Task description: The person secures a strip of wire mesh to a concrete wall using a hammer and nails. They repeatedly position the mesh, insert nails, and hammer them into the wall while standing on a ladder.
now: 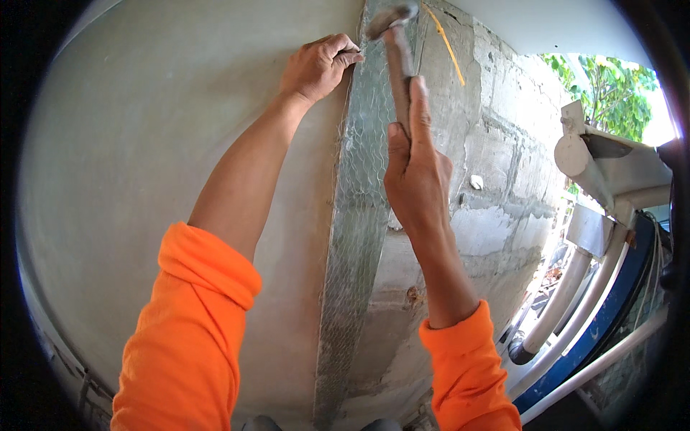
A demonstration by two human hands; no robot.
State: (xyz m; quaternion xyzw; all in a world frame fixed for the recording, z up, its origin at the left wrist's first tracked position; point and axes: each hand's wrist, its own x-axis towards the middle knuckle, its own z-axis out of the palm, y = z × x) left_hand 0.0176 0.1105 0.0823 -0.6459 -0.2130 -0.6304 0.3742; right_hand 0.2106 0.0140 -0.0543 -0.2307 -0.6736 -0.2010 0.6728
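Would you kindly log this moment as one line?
left hand: pinched at left edge of long grey wire-mesh strip | right hand: gripping brownish metal-headed hammer

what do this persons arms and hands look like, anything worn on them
The left sleeve and right sleeve are plain bright orange, pushed up the forearms; the left one bunches in thick folds at its end. The left hand and right hand are bare, without gloves.

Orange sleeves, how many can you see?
2: the left sleeve is at the picture's lower left, and the right sleeve is at the lower right, below the right grip on the hammer. Both run off the bottom edge.
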